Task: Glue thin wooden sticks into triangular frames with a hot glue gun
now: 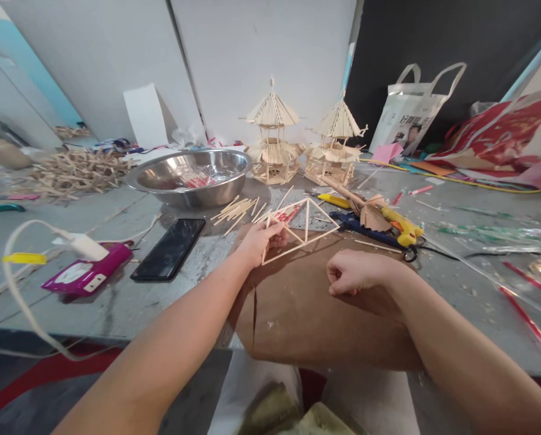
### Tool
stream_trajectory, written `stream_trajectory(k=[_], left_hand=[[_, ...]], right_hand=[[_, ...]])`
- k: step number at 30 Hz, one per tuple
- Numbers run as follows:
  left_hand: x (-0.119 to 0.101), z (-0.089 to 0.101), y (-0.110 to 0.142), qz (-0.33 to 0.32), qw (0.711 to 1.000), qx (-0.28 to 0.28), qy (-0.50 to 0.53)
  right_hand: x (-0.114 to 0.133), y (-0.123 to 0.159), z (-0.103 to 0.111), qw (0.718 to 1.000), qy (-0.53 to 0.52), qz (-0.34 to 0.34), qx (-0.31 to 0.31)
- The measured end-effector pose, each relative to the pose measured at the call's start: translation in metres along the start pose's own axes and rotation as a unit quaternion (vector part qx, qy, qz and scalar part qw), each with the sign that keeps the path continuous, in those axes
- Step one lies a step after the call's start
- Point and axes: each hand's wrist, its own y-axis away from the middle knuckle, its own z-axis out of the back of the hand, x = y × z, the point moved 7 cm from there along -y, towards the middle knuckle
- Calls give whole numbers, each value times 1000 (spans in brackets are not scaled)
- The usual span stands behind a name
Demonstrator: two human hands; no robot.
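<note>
My left hand pinches the left end of a light wooden stick frame, made of thin sticks joined into triangles. The frame is raised at a tilt over a brown board. To its right, my right hand is curled into a loose fist above the board, apart from the frame. Whether anything small sits inside those curled fingers is hidden. Loose sticks lie just beyond my left hand. Past the frame are a yellow utility knife and a blue and yellow glue gun.
Two stick pagoda models stand at the back beside a steel bowl. On the left are a black phone, a purple power strip with a white cable, and a stick pile. A white bag stands back right.
</note>
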Motion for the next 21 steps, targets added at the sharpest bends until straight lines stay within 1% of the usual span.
stream_trajectory(k=[3, 7, 9, 12, 15, 17, 21], left_hand=[[1, -1, 1, 16, 1000, 3, -15], [0, 1, 2, 30, 999, -15, -28], [1, 1, 2, 33, 999, -16, -30], [1, 1, 1, 32, 999, -12, -32], [0, 1, 1, 31, 999, -14, -42], [0, 1, 1, 35, 997, -16, -59], [0, 0, 1, 44, 995, -15, -91]], right_hand=[[1, -2, -2, 1000, 5, -15, 3], [-3, -3, -3, 999, -3, -39, 5], [-4, -2, -3, 999, -16, -36, 7], [-3, -1, -2, 999, -30, -14, 12], [-2, -1, 0, 1000, -13, 0, -2], [-1, -1, 0, 1000, 1, 3, -7], [3, -1, -1, 1000, 23, -14, -8]])
